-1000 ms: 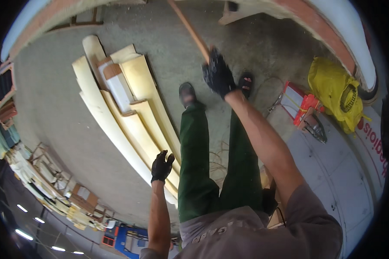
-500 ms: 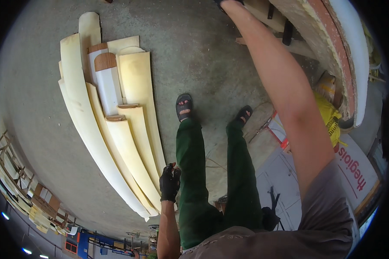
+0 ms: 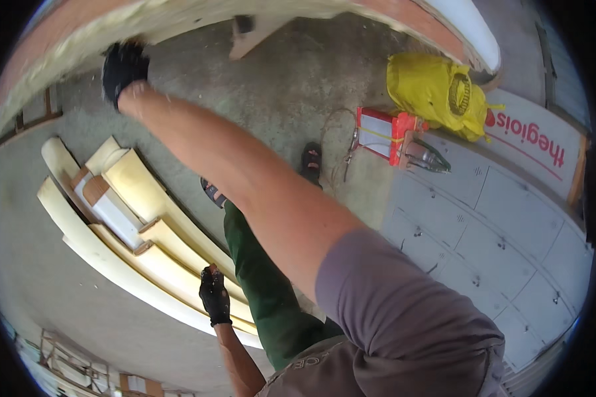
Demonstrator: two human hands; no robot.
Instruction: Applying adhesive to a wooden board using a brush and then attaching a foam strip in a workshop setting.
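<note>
My right arm stretches to the far left, and my right hand (image 3: 124, 71), in a black glove, is at the rough lower edge of a large curved shell (image 3: 179, 23). The shell has a pale yellow ragged rim with a reddish-brown band. Motion smears that hand's fingers, and I cannot tell whether they touch the edge. My left hand (image 3: 215, 295), also in a black glove, hangs low beside my leg. Its fingers are loosely bent with nothing visible in them. Beyond it, long curved cream panels (image 3: 79, 221) lie on the floor, some capped with brown.
At right are grey lockers (image 3: 483, 225), a white sign board with red lettering (image 3: 536, 142), a yellow bag (image 3: 427, 89) and a red-framed box (image 3: 377, 135) with a cable. A wooden support (image 3: 261, 33) is under the shell. Racks (image 3: 76, 364) are at lower left.
My view has swung to the right, and the shell now spans the top. My right hand has come from the top edge into full view. My left hand still hangs low.
</note>
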